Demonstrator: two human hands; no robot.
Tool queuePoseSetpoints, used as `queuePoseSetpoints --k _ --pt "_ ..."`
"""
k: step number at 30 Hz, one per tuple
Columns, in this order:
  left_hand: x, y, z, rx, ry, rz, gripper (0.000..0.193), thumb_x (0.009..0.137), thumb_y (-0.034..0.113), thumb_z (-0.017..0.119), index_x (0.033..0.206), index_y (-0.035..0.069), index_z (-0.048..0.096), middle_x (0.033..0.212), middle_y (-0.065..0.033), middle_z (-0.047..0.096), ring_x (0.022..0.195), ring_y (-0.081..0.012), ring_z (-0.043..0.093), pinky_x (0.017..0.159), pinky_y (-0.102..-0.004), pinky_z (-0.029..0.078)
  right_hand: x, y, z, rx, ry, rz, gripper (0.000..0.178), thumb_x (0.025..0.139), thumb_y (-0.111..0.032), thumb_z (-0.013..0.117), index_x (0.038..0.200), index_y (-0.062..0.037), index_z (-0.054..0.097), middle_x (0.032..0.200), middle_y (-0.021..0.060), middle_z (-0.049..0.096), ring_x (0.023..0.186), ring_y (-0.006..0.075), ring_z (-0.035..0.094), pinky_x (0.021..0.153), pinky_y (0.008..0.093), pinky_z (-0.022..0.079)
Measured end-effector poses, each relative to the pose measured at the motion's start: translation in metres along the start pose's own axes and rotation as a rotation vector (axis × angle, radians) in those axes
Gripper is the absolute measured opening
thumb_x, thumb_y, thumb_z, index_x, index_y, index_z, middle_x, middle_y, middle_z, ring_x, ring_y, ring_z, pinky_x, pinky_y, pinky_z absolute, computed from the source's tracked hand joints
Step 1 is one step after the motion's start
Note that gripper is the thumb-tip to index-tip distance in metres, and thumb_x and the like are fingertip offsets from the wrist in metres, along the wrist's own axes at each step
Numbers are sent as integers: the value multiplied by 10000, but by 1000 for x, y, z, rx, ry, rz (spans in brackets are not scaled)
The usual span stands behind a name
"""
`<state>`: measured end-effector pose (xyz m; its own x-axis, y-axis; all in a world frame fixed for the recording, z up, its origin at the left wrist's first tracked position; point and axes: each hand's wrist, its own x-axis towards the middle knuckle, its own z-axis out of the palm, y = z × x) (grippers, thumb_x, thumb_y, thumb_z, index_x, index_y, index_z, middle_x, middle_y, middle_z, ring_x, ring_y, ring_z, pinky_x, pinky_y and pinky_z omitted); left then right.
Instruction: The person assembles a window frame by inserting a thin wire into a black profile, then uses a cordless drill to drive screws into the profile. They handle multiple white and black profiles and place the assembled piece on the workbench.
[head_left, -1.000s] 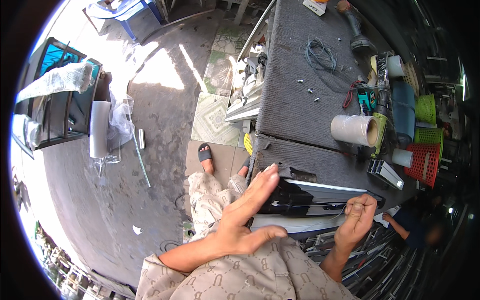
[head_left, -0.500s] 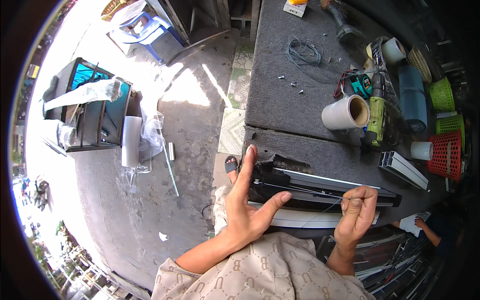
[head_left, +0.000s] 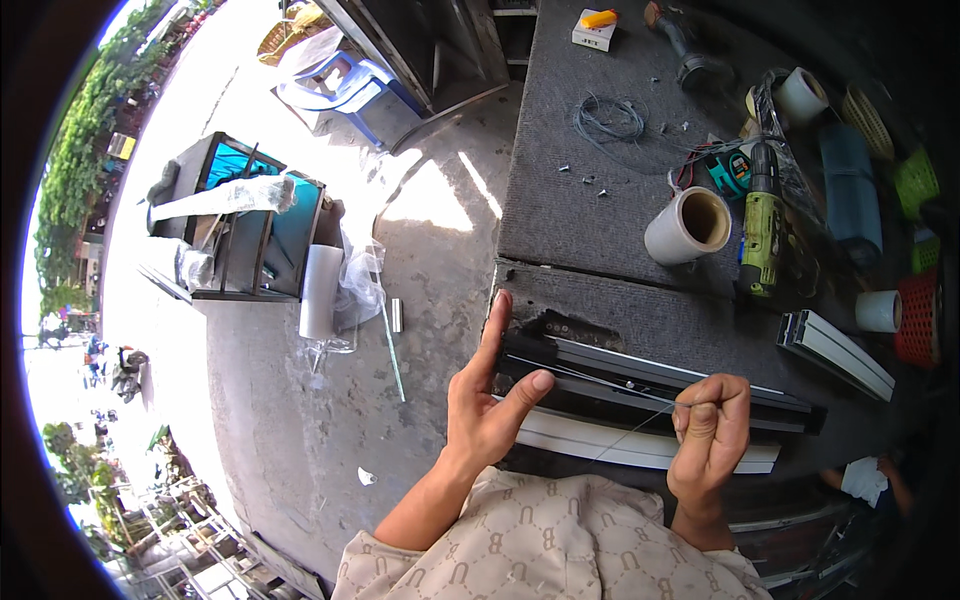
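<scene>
A long black channel-shaped profile (head_left: pixel 730 400) lies along the near edge of the carpeted bench, with a small bright fitting on it. At its left end is my left hand (head_left: pixel 478 410), fingers stretched up past the end and thumb held apart, with nothing gripped. Whether the palm touches the profile I cannot tell. My right hand (head_left: pixel 712 430) is closed in a pinch above the profile's right half. It holds a thin cord (head_left: pixel 637 433), which slants down to the left from the fingertips; another strand runs along the profile. A white strip (head_left: pixel 640 445) lies on the near side.
On the bench are a coil of thin cord (head_left: pixel 608 120), a wide roll of film (head_left: pixel 672 235), a green cordless drill (head_left: pixel 762 235), an angle grinder (head_left: pixel 685 50) and short white profiles (head_left: pixel 840 355). Left on the floor stand a dark rack (head_left: pixel 245 240) and a blue chair (head_left: pixel 365 95).
The whole view has swung a little to the left. My left thumb has drawn closer to the profile's end. My right hand keeps its pinch on the cord.
</scene>
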<state>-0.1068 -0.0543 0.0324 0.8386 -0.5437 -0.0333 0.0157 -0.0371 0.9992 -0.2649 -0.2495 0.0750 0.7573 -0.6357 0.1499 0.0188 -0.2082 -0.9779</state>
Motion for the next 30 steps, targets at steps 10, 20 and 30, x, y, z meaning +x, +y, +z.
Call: queuePoseSetpoints --k 10,20,30 --pt "-20 11 37 -217 428 -64 597 864 66 981 1325 -27 613 1352 -146 702 1293 -220 661 1191 -372 475 1 2 -9 74 -37 15 126 1183 -119 521 1097 -29 508 817 41 589 686 67 500 610 227 422" --pt "-18 21 29 88 430 -72 474 890 206 983 1173 -35 689 1119 -81 737 1084 -142 662 1032 -301 491 1 6 -16 106 -107 6 109 1177 -97 522 1095 -26 509 813 49 599 691 77 519 617 245 446" --pt "-17 2 -3 -91 217 -71 521 914 98 939 1354 -33 692 1296 -107 750 1249 -189 690 1164 -381 491 8 -15 -16 117 -166 -6 113 1190 -105 503 1115 -20 510 1044 169 735 703 68 558 651 232 492"
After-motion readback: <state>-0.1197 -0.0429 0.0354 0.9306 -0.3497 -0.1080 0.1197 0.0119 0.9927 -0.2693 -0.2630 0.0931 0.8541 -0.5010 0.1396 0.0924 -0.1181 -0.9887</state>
